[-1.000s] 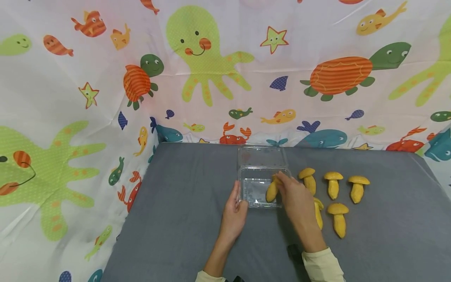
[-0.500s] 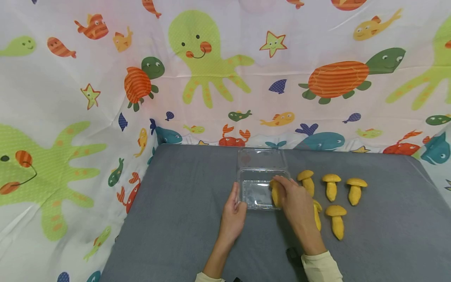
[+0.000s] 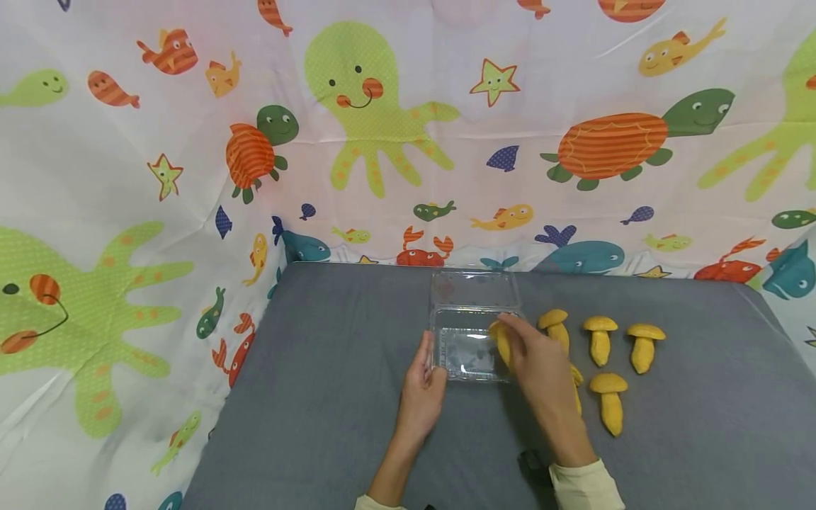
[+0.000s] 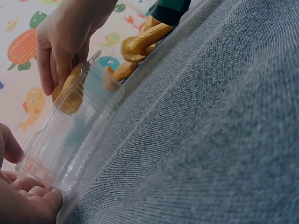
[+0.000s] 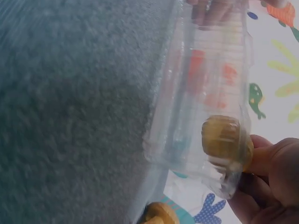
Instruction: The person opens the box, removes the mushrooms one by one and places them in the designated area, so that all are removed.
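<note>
A clear plastic clamshell container [image 3: 465,354] lies on the grey cloth with its lid [image 3: 474,289] folded back behind it. My left hand [image 3: 423,393] holds its left wall, thumb near the front corner. At the right side of the base, my right hand [image 3: 538,368] pinches a yellow mushroom [image 3: 502,343] from above. In the left wrist view this mushroom [image 4: 70,95] is at the container's rim, partly inside. Through the clear wall, the right wrist view shows the mushroom's brownish-yellow surface [image 5: 220,140]; the fingers cover the rest.
Several more yellow mushrooms, one of them here [image 3: 600,340], lie in loose rows right of the container, one partly hidden by my right wrist. A curtain [image 3: 395,142] printed with sea animals rises behind the table [image 3: 331,397] and along its left side.
The right hand has shifted the mushroom slightly right, toward the container's right wall, and turned it. The left hand keeps its grip on the container. The head view has tilted a little.
</note>
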Available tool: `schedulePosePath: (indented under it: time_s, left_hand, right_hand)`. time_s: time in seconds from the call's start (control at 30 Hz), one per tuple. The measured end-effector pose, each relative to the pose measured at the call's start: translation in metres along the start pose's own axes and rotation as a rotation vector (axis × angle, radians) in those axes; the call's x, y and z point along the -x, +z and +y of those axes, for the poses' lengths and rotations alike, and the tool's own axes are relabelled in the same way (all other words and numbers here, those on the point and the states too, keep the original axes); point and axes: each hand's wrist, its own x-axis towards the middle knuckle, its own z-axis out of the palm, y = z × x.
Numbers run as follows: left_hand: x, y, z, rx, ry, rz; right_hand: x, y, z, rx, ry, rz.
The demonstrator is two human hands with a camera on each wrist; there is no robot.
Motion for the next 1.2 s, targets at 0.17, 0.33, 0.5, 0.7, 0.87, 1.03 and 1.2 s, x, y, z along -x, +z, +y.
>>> schedulePosePath:
  time_s: [0.17,0.33,0.5,0.7,0.87,1.03,1.2]
  left_hand:
    - [0.000,0.001,-0.002,0.014,0.008,-0.008]
    - [0.000,0.001,-0.002,0.013,0.017,-0.002]
    - [0.000,0.001,-0.002,0.004,0.016,0.001]
    - [0.000,0.001,-0.002,0.003,0.010,0.004]
    - [0.000,0.002,-0.002,-0.005,0.003,0.009]
    - [0.000,0.002,-0.001,0.002,0.007,0.011]
    - [0.000,0.002,-0.002,0.001,0.009,0.005]
  right_hand:
    - [0.000,-0.009,0.003,0.002,0.000,0.052]
    - [-0.001,-0.021,0.006,0.015,0.002,0.098]
    - [0.001,-0.034,0.011,-0.002,0.037,0.129]
    - [0.005,-0.049,0.018,0.005,0.095,0.168]
    - [0.008,-0.063,0.029,0.040,0.121,0.207]
    - [0.012,-0.078,0.039,0.071,0.141,0.233]
    - [0.016,-0.092,0.049,0.095,0.160,0.260]
